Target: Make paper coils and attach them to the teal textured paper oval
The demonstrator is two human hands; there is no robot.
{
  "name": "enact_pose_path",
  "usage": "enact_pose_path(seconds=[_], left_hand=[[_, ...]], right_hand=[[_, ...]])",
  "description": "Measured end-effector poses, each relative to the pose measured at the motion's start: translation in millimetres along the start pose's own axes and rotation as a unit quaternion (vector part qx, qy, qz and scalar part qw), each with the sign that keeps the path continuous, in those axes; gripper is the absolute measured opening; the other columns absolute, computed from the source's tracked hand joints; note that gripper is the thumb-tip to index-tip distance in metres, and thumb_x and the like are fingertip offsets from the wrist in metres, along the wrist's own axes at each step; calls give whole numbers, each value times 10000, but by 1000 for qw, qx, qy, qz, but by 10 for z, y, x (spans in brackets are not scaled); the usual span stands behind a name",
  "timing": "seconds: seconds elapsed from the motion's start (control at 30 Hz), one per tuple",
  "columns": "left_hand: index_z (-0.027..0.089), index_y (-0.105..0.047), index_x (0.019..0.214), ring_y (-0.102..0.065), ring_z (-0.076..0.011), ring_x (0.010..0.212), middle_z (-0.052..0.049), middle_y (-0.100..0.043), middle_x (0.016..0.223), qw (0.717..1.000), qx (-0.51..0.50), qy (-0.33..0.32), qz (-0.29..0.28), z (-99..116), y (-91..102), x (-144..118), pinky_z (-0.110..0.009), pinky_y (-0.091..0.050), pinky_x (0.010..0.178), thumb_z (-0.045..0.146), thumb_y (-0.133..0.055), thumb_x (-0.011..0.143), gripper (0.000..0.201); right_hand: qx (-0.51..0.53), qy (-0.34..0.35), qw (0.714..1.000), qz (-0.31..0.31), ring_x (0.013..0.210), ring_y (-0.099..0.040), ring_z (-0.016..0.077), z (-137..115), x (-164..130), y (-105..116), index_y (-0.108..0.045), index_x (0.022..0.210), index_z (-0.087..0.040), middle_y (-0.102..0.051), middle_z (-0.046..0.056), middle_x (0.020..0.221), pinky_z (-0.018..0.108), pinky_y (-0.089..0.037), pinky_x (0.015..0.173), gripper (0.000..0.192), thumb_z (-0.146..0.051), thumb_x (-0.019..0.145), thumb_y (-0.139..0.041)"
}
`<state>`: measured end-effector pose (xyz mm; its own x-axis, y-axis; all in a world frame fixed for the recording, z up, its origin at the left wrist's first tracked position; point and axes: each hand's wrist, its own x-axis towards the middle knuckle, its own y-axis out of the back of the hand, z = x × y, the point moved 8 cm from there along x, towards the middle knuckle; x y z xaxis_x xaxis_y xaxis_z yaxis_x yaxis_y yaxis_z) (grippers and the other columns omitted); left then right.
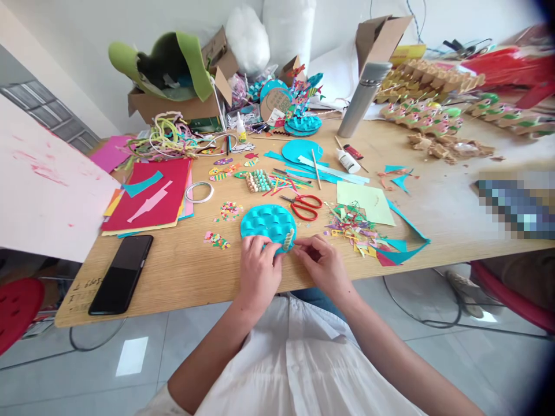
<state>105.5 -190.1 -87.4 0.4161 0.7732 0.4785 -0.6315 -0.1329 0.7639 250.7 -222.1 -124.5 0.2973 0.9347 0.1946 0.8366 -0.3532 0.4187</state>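
There is only one view, from a camera on the person's head. It looks forward and down, steeply, at the near edge of the wooden table [182, 277], quite close. It also shows the table's far side and the white wall [87, 34].

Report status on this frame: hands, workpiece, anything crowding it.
Left hand and right hand both pinch a small cream beaded piece at the near edge of the blue dimpled disc. Red scissors and paper scraps lie close by.
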Motion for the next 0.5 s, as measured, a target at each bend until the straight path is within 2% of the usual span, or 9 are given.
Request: enact_pose_path(seconds=[0.1,0.23,0.5], left_hand=[[181,-669,898,-531,-246,970,-63,-638,952,1000,-7,5,0,-18,0,-8,-406,-478,877,131,-719,775,142],[186,-663,895,-534,-245,980,-60,-637,966,1000,-6,11,3,-22,4,-20,-408,-477,885,127,-725,766,154],[199,-655,892,-536,-230,940,-47,-637,941,999,-25,4,39,-20,80,-49,-394,-479,841,101,-696,785,151]], right_hand=[[37,-20,999,-15,661,-562,161,66,26,-30,-675,1000,-165,-592,24,764,297,-458,619,220,-308,837,-638],[51,-32,998,-24,672,-569,167,89,36,-43,-684,973,-161,-608,37,778,303,-460,630,234,-339,827,-643],[83,-50,995,14,591,-535,153,54,54,122,-684,937,-144,-558,11,664,273,-435,544,312,-425,802,-654]])
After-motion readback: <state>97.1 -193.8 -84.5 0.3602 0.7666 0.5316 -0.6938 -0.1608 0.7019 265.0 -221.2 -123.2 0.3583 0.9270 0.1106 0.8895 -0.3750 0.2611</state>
